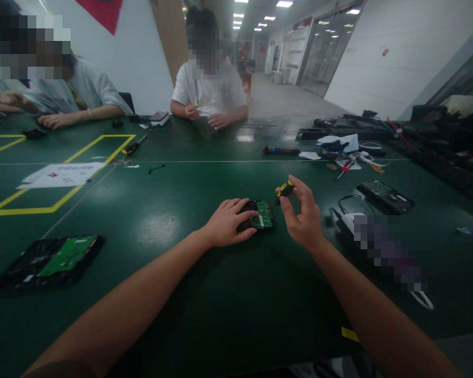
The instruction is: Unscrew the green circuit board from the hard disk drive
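Note:
A hard drive (265, 214) with a green circuit board lies in front of me on the table. My left hand (230, 223) rests over its left part, fingers spread and stretched out across the board. Just to the right, my right hand (303, 212) pinches the yellow-and-black handle of a screwdriver (285, 190) between thumb and fingers. The screwdriver tilts down toward the drive's right edge. Its tip is too small to make out, so I cannot tell whether it touches the drive.
On the green table (173, 294) a second hard drive (69, 255) lies at left and another (384, 196) at right, near a partly blurred pouch (378, 247). A red-handled screwdriver (345, 168) and another screwdriver (132, 147) lie farther back. Co-workers (208, 94) sit across the table.

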Demonstrator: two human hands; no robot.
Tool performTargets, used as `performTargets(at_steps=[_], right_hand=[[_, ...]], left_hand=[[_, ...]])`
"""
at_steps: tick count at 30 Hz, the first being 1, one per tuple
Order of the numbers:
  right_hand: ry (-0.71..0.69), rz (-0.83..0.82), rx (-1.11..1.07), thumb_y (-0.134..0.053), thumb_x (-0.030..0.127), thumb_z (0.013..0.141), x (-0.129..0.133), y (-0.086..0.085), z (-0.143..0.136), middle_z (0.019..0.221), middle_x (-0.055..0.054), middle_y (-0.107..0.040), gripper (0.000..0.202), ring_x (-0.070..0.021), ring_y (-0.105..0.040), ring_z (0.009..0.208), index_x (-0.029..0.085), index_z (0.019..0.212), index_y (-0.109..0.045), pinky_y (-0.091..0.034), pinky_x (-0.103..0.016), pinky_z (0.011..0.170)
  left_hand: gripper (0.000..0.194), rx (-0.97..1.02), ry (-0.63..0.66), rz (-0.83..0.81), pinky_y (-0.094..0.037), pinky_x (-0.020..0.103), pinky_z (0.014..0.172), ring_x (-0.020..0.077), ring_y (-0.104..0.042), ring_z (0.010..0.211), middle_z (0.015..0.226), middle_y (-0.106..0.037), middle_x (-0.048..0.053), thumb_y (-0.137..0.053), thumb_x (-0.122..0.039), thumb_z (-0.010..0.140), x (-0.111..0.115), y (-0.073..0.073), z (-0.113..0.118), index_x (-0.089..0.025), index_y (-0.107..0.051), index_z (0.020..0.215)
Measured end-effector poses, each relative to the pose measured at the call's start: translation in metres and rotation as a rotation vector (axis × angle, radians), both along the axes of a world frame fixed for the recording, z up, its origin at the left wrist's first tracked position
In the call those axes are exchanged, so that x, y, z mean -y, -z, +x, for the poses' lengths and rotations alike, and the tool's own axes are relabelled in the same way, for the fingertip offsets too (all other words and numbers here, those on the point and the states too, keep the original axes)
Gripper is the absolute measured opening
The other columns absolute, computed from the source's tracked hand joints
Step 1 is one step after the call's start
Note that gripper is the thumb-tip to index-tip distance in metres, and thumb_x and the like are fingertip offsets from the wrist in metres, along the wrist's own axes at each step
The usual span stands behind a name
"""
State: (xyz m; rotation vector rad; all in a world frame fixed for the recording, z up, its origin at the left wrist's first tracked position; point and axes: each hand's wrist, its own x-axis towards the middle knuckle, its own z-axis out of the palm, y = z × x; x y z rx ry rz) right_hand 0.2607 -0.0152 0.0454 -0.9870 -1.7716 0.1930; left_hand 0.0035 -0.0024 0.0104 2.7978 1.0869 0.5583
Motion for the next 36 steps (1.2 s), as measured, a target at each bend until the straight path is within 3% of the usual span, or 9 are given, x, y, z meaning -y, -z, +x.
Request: performTargets(at_steps=[3,7,16,23,31,36], right_hand=[[0.047,0.067,0.036,-0.067,0.030,0.097,-0.0002,0.0008,-0.0001,0.143,-0.006,-0.067,0.061,-0.0289,-0.071,0.121,0.038,0.154,-0.045,-0.058,-0.054,0.108],[0.029,0.024,0.057,-0.060,0.029,0.101,-0.0002,-0.0002,-0.0003,0.146,-0.006,-0.066,0.061,-0.0293,-0.068,0.128,0.038,0.157,-0.040,-0.056,-0.056,0.112],[0.064,0.096,0.059,-0.067,0.026,0.096,0.0006,-0.0010,-0.0004,0.143,-0.005,-0.067,0.062,-0.0293,-0.070,0.121,0.039,0.153,-0.047,-0.059,-0.054,0.108],[-0.011,0.006,-0.023,-0.060,0.025,0.099,-0.0023,0.0036,0.0014,0.147,-0.008,-0.062,0.059,-0.0275,-0.071,0.123,0.036,0.155,-0.042,-0.060,-0.052,0.109],[0.035,0.070,0.057,-0.064,0.025,0.098,-0.0006,0.0024,0.0010,0.142,-0.006,-0.065,0.061,-0.0280,-0.069,0.121,0.039,0.154,-0.045,-0.059,-0.053,0.109],[-0.002,0.030,-0.019,-0.063,0.024,0.098,-0.0019,0.0047,0.0005,0.146,-0.007,-0.061,0.062,-0.0282,-0.070,0.123,0.038,0.154,-0.042,-0.059,-0.054,0.109]], left_hand=[[0.056,-0.001,0.000,0.000,-0.039,0.062,0.115,0.0409,-0.046,0.144,0.163,-0.044,0.016,-0.060,-0.058,0.099,0.0000,0.0000,0.0001,-0.028,-0.063,0.145],[0.055,0.008,-0.003,-0.004,-0.039,0.062,0.115,0.0404,-0.046,0.143,0.163,-0.045,0.014,-0.060,-0.059,0.099,0.0001,0.0000,0.0004,-0.029,-0.063,0.145],[0.056,-0.002,-0.006,0.004,-0.039,0.062,0.115,0.0407,-0.046,0.144,0.162,-0.045,0.016,-0.060,-0.059,0.099,0.0000,0.0006,0.0001,-0.029,-0.062,0.146],[0.055,0.007,-0.005,-0.010,-0.039,0.062,0.115,0.0401,-0.046,0.144,0.162,-0.046,0.014,-0.060,-0.059,0.099,-0.0001,0.0002,-0.0001,-0.030,-0.063,0.145],[0.056,0.005,-0.002,0.000,-0.040,0.062,0.115,0.0409,-0.046,0.144,0.163,-0.045,0.015,-0.060,-0.059,0.099,-0.0009,0.0012,0.0001,-0.028,-0.063,0.145],[0.055,0.009,0.002,0.006,-0.039,0.061,0.115,0.0402,-0.046,0.144,0.163,-0.045,0.015,-0.060,-0.058,0.099,-0.0004,0.0006,0.0000,-0.029,-0.063,0.145]])
